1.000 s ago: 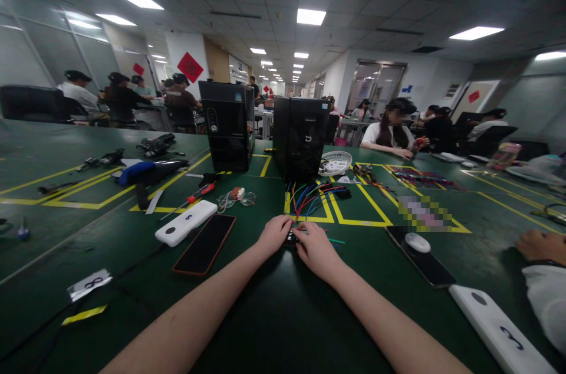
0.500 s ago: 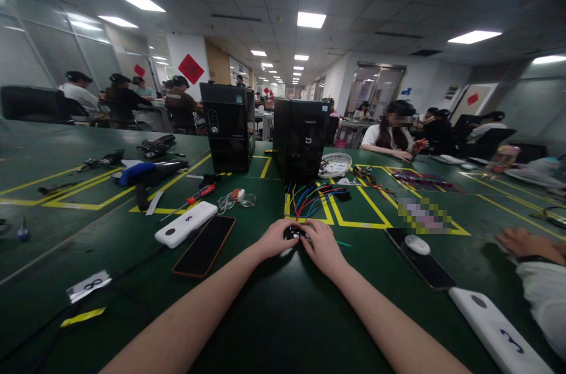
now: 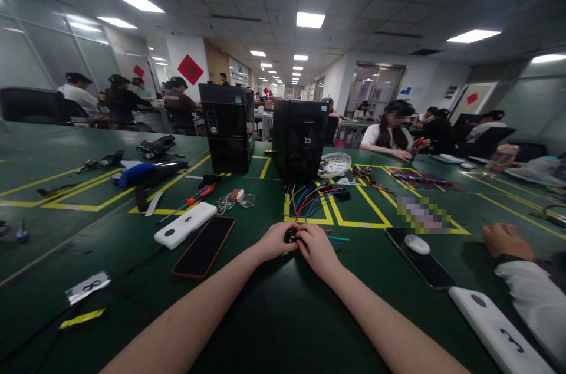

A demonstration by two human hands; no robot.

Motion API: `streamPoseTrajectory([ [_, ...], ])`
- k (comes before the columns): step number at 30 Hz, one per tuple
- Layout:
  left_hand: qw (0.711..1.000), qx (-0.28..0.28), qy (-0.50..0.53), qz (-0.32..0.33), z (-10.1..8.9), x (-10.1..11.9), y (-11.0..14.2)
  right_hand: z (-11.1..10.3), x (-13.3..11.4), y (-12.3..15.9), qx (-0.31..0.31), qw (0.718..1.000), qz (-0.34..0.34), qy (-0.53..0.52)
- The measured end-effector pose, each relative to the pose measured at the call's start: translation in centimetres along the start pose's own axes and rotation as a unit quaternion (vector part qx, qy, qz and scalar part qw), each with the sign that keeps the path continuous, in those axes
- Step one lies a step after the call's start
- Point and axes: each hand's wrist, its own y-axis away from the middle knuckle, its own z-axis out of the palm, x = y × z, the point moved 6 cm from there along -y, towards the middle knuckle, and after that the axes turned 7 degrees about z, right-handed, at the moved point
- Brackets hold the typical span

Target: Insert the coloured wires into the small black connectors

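In the head view, the person's left hand point(image 3: 277, 238) curls its thumb and fingers around a small dark piece with pale specks point(image 3: 290, 235), just above the dark green tabletop point(image 3: 283, 309); most of the piece is hidden by the fingers, so its shape cannot be made out. The right hand point(image 3: 318, 247) has its fingers bent and its fingertips at the piece's right side; whether they pinch it or only touch it, I cannot tell. Behind the hands lies a fan of thin red, blue and green wires point(image 3: 305, 200), its near ends vanishing behind the fingers, and a few thin coloured ends point(image 3: 339, 239) poke out right of the right hand. A glossy black computer tower point(image 3: 298, 138) stands behind the wires. At the right, another person's hand point(image 3: 507, 242) rests near the table edge, the white sleeve point(image 3: 528, 294) cut off by the frame. A white oblong case marked 3 point(image 3: 495, 327) runs out of the bottom, and a pixelated patch point(image 3: 424, 215) masks an unreadable item.
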Motion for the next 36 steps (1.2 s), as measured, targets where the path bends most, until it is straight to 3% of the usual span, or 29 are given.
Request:
streamPoseTrajectory([
  [10, 1.000, -0.004, -0.011, 0.003, 0.0, -0.1, -0.1, 0.2, -0.1, 0.0, 0.005, 1.000, 0.020, -0.019],
  [17, 1.000, 0.000, -0.014, -0.002, 0.0, -0.2, 0.0, -0.9, 0.4, 0.0, 0.034, 0.998, 0.042, -0.025],
  [23, 0.999, 0.042, 0.002, -0.023, 0.1, -1.6, -0.1, 0.2, -1.7, 0.6, -0.060, 0.996, -0.059, 0.017],
  [27, 0.996, 0.068, -0.038, -0.031, -0.1, -2.1, -0.2, 0.5, -2.1, 0.8, -0.096, 0.992, -0.078, 0.014],
  [36, 0.998, 0.052, -0.042, 0.003, -0.1, -1.0, 0.0, -0.8, 1.6, -0.1, 0.019, 0.999, 0.029, 0.014],
])
